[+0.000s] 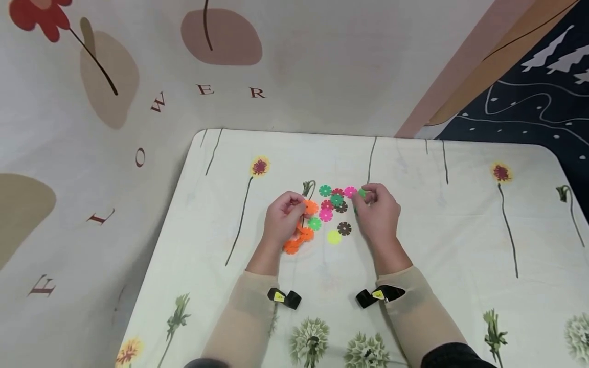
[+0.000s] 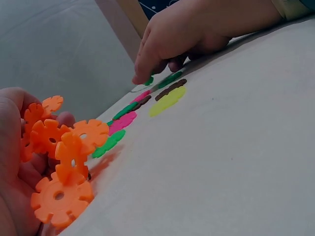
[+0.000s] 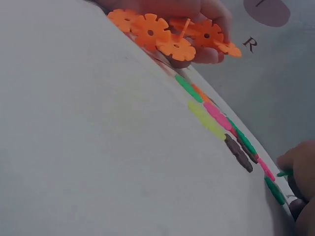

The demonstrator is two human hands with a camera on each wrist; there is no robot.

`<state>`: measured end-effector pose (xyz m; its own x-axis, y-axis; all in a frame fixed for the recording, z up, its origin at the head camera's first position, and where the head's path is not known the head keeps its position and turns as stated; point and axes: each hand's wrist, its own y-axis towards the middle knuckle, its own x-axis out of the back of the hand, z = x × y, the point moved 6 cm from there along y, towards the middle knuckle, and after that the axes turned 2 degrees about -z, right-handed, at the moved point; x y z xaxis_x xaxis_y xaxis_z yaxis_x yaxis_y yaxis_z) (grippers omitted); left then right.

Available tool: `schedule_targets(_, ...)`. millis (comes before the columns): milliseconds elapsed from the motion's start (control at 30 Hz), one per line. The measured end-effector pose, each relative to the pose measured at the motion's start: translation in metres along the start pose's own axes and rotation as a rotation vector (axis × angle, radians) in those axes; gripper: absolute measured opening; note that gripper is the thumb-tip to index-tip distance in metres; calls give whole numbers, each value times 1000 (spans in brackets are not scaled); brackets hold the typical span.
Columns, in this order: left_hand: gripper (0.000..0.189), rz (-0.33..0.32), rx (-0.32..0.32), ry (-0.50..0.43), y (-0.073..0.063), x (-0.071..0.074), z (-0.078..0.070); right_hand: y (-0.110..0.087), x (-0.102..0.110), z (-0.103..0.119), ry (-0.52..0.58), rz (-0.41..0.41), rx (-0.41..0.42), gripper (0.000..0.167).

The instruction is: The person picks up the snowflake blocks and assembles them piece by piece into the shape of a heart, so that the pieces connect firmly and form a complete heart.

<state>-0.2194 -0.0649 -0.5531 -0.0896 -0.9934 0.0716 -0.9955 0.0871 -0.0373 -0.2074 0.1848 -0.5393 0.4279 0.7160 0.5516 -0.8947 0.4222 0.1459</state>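
My left hand (image 1: 282, 217) holds several orange notched discs (image 2: 61, 199), slotted together at angles into one cluster. The cluster hangs from the fingers above the white tablecloth. At the far side of the loose discs, my right hand (image 1: 381, 212) pinches a green notched disc (image 1: 362, 193) between thumb and fingertips; the hand hides part of it. Between the hands lie flat discs: a pink disc (image 1: 325, 214), a brown disc (image 1: 344, 228), a yellow disc (image 1: 334, 237) and a light green disc (image 1: 315, 223). Another green disc (image 2: 170, 79) lies under the right hand.
Red discs (image 1: 327, 204) and more green ones overlap at the back of the pile. The white tablecloth (image 1: 442, 230) has printed flowers and stems. A pale printed curtain (image 1: 322, 92) hangs behind the table's far edge.
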Motion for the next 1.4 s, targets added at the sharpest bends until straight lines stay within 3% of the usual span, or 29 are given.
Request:
schedule_targets(100,5,3,0,-23,1,0,-2,-1,2,3,119,-49,25,26)
schedule_targets(233,5,11,-3,-22,2,-1,-4,-5,0,14,259,-79,185,13)
schedule_targets(400,5,30,24,-6,0,-3,-4,-16,-12,28,380,28,404,11)
schedule_targets(533,7,53,44,-3,-1,-5,-2,-25,-17,38,468,135,483,18)
schedule_targets(733,9,77,24,6,-1,-7,-3,-36,-8,67,489,224,525,19)
schedule_targets(867,9,81,14,-11,0,-7,-3,-39,-8,72,472,268,534,19)
schedule_targets(1167,16,92,15,-91,2,-6,-5,-32,-27,43,416,268,513,21)
schedule_targets(1400,13,117,16,-61,0,-7,-5,-30,-29,35,398,297,486,18)
